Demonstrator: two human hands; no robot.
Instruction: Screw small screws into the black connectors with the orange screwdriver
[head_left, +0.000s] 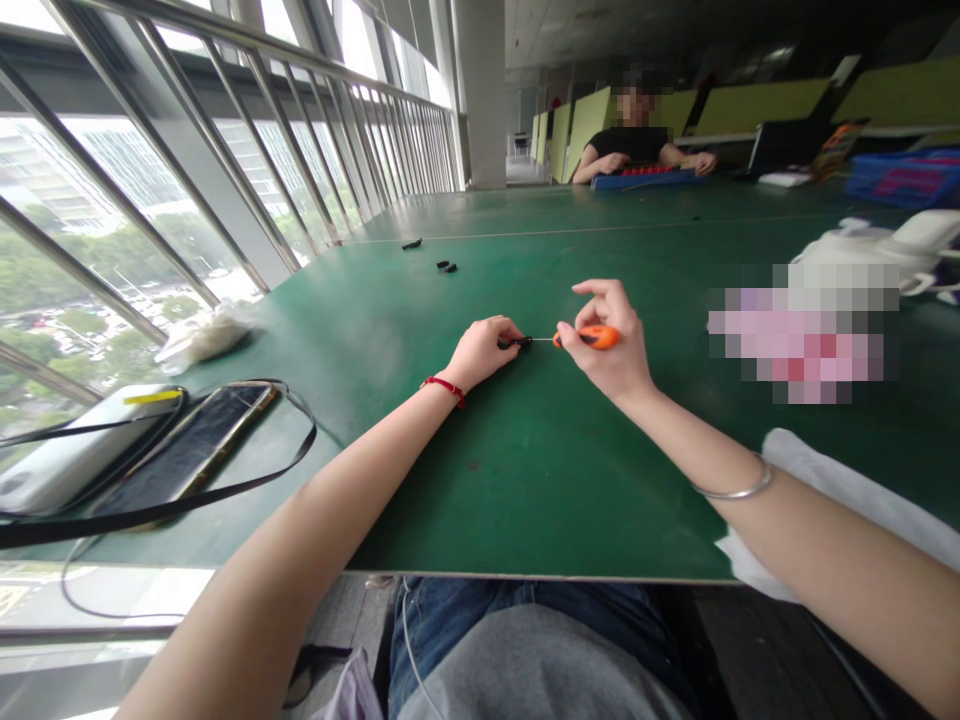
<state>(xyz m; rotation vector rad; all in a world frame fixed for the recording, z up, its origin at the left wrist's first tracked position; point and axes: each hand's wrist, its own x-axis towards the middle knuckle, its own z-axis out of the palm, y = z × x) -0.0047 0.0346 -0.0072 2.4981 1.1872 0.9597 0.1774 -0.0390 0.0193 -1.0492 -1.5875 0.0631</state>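
Observation:
My right hand (616, 345) grips an orange-handled screwdriver (598, 338) between thumb and fingers, its index finger raised off the handle. The thin metal shaft points left and its tip meets a small black part (517, 343). That part is pinched in my left hand (484, 350), low over the green table (480, 480); the fingers partly cover it, so its exact kind cannot be made out. Farther up the table lie several small black pieces, among them one piece (412, 244) and a close pair (447, 266).
At left are a phone (195, 445), a white power bank (82, 450) with a black strap, and a plastic bag (202, 338). White paper (847, 490) lies under my right forearm. A white kettle-like item (855, 255) stands right. A person (634, 135) sits opposite behind a blue tray (649, 177).

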